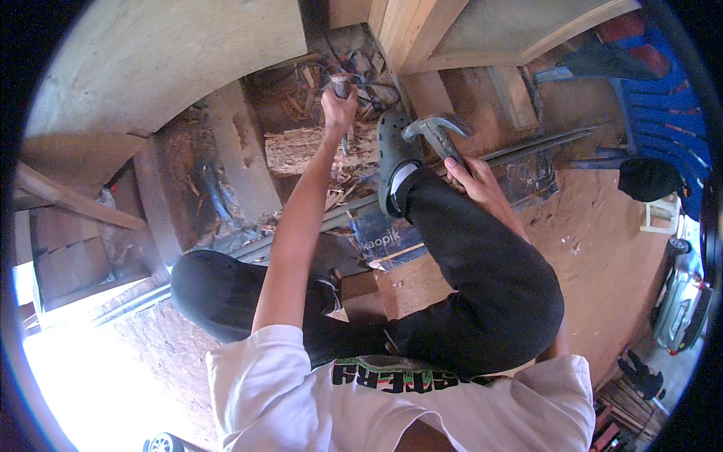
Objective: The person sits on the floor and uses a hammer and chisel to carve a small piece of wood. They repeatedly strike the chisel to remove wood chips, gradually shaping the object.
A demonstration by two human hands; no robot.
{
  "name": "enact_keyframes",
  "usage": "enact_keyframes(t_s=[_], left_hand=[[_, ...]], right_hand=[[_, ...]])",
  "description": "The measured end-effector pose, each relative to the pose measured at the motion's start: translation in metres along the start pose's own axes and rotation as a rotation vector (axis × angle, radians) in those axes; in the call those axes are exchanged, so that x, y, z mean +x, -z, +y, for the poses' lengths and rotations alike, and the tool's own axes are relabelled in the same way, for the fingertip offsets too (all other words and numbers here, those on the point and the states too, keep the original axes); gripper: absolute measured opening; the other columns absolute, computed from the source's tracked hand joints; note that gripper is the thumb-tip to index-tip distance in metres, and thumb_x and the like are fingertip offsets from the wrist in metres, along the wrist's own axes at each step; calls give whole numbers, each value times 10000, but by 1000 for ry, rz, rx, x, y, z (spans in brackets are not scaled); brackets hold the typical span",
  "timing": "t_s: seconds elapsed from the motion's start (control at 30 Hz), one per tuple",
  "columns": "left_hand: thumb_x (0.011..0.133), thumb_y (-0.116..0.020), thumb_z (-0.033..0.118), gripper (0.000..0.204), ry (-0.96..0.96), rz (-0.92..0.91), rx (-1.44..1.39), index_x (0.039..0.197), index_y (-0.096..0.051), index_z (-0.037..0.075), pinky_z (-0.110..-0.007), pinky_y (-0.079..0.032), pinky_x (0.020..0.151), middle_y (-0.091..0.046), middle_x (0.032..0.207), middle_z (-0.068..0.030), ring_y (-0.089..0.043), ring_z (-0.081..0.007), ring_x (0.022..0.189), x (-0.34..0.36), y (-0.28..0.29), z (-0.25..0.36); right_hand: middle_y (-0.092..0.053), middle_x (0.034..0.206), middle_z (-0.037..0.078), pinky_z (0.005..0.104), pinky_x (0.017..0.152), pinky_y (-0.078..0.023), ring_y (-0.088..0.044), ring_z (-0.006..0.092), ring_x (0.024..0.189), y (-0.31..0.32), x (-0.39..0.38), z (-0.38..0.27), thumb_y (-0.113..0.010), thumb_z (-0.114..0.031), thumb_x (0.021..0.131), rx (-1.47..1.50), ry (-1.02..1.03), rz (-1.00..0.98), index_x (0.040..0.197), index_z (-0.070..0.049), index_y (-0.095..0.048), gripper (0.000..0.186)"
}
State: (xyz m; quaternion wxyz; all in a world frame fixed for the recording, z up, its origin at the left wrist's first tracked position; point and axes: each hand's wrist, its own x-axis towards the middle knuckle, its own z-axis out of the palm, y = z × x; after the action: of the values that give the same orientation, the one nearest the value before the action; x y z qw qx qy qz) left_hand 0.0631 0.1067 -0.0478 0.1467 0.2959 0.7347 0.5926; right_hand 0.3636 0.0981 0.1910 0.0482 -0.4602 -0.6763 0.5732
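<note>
My left hand (340,113) is closed round an upright chisel (341,87), whose worn butt shows above the fist and whose thin blade shows below it. Under it lie pale wood chips (301,153); I cannot tell whether the blade touches wood. On the right, my right hand (480,184) grips the handle of a claw hammer (439,131). The metal head is raised beside my grey clog (394,135), apart from the chisel.
Wooden boards (242,151) lie around the chips. A large pale panel (173,60) stands at the far left, and a wooden frame (422,34) at the back. Blue plastic chairs (663,128) are on the right. A printed dark blue sheet (388,235) lies on the brown ground.
</note>
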Motion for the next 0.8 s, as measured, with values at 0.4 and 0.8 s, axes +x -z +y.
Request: enact_keyframes(t_s=[0.4, 0.8], left_hand=[[784, -781, 257, 342, 11, -69, 122, 941, -658, -21, -359, -519, 677, -698, 787, -147, -687, -243, 724, 0, -10, 24], [846, -719, 122, 479, -43, 410, -491, 1198, -412, 15, -299, -477, 745, -547, 1002, -93, -547, -154, 849, -73, 25, 29]], right_hand=[[-633, 995, 164, 347, 872, -449, -588, 239, 964, 8, 1, 4, -602, -489, 912, -106, -134, -28, 1093, 33, -627, 553], [-671, 913, 151, 361, 817, -457, -618, 240, 860, 2, -11, -14, -582, -438, 928, -127, -9, -45, 1011, 45, -648, 494]])
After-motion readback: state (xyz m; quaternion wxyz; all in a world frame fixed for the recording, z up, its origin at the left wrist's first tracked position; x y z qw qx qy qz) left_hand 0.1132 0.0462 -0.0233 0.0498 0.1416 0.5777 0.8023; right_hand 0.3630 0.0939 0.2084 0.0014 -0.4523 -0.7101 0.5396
